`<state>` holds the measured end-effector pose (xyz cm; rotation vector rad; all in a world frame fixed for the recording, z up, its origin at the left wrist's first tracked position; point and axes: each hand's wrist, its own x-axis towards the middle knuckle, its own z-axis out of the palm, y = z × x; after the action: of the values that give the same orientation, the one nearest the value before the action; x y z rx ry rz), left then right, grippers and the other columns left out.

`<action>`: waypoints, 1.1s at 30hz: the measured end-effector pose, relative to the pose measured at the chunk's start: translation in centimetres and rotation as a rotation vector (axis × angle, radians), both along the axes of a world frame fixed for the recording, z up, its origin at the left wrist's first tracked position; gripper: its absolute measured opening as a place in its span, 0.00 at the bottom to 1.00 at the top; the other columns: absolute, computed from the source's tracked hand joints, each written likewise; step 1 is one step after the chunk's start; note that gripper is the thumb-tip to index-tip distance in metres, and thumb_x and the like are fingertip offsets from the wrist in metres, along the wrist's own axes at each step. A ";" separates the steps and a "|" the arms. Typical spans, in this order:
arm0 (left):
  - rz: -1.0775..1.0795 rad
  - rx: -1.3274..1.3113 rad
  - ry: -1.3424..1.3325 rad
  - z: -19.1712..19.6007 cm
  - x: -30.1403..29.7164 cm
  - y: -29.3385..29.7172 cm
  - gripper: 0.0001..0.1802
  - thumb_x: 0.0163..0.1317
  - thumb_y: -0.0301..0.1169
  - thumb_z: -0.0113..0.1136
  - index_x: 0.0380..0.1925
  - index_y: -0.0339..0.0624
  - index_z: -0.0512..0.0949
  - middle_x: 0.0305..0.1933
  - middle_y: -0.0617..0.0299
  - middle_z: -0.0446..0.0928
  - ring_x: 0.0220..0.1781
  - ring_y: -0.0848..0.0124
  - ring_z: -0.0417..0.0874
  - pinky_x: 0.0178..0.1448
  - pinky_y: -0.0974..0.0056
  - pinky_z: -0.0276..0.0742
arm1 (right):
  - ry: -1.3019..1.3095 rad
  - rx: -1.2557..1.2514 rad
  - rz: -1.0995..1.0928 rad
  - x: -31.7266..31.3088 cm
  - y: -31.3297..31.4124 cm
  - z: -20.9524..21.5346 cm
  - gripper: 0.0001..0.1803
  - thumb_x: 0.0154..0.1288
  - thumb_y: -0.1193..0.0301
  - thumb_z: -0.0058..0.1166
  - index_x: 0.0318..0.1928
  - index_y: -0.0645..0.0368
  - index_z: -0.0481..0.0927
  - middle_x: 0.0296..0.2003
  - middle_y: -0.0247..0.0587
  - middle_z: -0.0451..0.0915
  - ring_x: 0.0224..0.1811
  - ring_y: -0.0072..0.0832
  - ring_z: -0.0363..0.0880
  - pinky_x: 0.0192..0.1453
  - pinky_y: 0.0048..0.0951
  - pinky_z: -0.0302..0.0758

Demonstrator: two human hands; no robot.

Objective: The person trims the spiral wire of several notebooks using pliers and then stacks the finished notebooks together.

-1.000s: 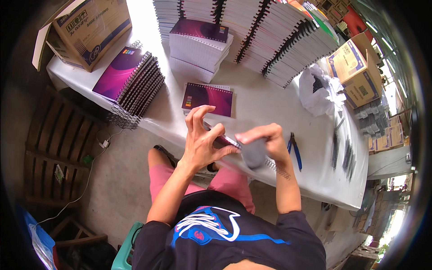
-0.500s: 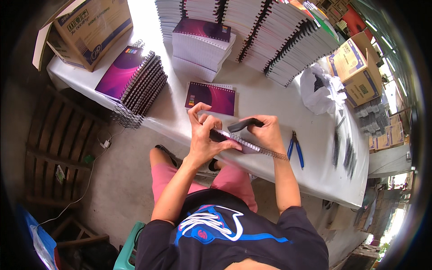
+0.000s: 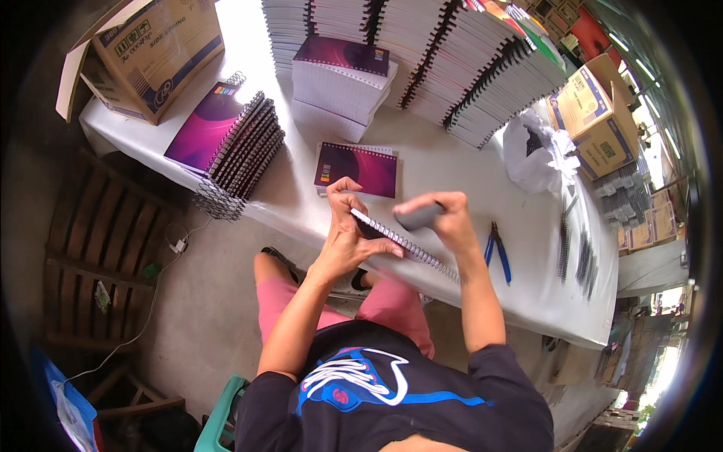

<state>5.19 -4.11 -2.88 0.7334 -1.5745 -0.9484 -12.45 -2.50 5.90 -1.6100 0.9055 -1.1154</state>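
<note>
My left hand [image 3: 343, 237] grips a notebook [image 3: 370, 235] on edge above the table's front, thumb along its side. A wire spiral coil [image 3: 431, 260] runs along the notebook's punched edge, its loose tail reaching past the corner under my right wrist. Just above the edge, my right hand [image 3: 455, 218] is closed round a dark grey, curved hand-held piece [image 3: 419, 217], blurred by motion; its kind is unclear. Beyond lies a purple-covered notebook [image 3: 356, 169] with punched holes. Blue-handled pliers [image 3: 498, 252] rest to the right of my right forearm.
Coil-bound purple notebooks [image 3: 226, 143] are stacked on the left, near a cardboard box [image 3: 154, 56]. Unbound blocks [image 3: 339, 87] and tall bound stacks [image 3: 429, 56] stand at the back. A white plastic bag [image 3: 531, 154], another box [image 3: 595, 113] and loose black coils [image 3: 584, 264] occupy the right.
The coil now lies along more of the notebook's edge, and its loose tail at the right is shorter. The dark piece in my right hand has shifted slightly right and blurred.
</note>
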 end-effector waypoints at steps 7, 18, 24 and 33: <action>-0.046 -0.073 -0.030 -0.5 0.0 -0.4 0.52 0.26 0.49 0.81 0.43 0.46 0.52 0.44 0.54 0.52 0.54 0.60 0.57 0.52 0.59 0.65 | -0.137 0.055 -0.007 1.3 -0.5 -0.2 0.14 0.47 0.83 0.55 0.36 0.59 0.86 0.26 0.44 0.84 0.27 0.17 0.78 0.35 0.22 0.75; -0.161 0.179 0.263 0.2 0.8 0.1 0.25 0.54 0.26 0.68 0.42 0.41 0.60 0.41 0.59 0.63 0.42 0.73 0.66 0.50 0.68 0.66 | 0.950 -0.097 -0.891 -7.6 2.9 -1.5 0.27 0.55 0.64 0.59 0.56 0.58 0.74 0.54 0.53 0.74 0.57 0.43 0.73 0.59 0.39 0.69; 0.131 0.167 0.438 2.5 -1.4 1.8 0.37 0.46 0.16 0.70 0.57 0.42 0.66 0.35 0.64 0.75 0.38 0.77 0.74 0.44 0.73 0.69 | 1.386 0.353 -1.125 -7.7 11.7 -6.4 0.36 0.67 0.51 0.46 0.69 0.51 0.54 0.67 0.49 0.56 0.70 0.48 0.52 0.62 0.71 0.52; 0.276 0.162 0.464 3.0 -2.0 3.4 0.53 0.48 0.19 0.70 0.70 0.45 0.47 0.34 0.61 0.80 0.39 0.76 0.79 0.50 0.72 0.69 | 0.573 -0.154 -0.931 -3.6 10.7 -2.6 0.22 0.69 0.66 0.46 0.62 0.52 0.68 0.53 0.46 0.72 0.56 0.43 0.69 0.62 0.39 0.64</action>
<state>3.15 -0.73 0.10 0.7548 -0.9735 -0.9631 -16.02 8.18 3.26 -1.6883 2.1324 -1.3531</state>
